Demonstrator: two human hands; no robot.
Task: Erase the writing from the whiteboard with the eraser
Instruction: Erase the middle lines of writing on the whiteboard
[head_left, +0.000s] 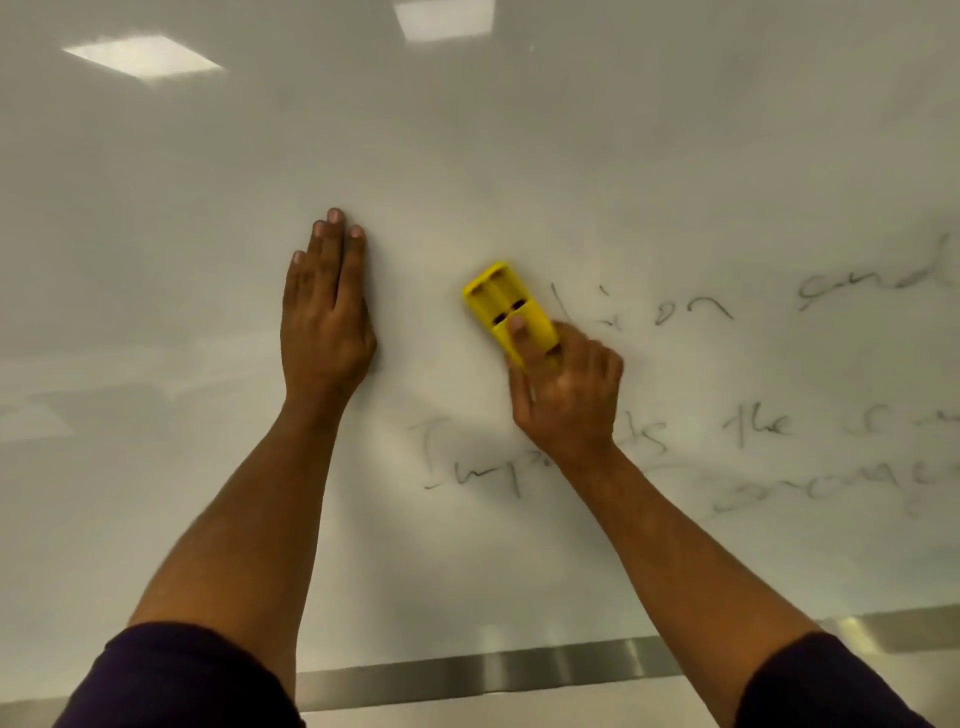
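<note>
We press our left hand (324, 312) flat on the whiteboard (519, 156), fingers straight and together, holding nothing, while our right hand (563, 395) grips the one yellow eraser (506, 306) against the board just left of the writing (691, 312). Wide bare board lies above and to the left; a metal rail (493, 670) marks the bottom edge, and we count three blurred lines of handwriting running off the right side

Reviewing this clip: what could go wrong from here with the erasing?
1. The right hand and forearm lie over the lower writing, so skin may smear ink.
2. The yellow eraser is tilted and held at its lower end, so a pass might leave streaks.
3. The left hand pressed flat on the whiteboard may leave prints.
</note>
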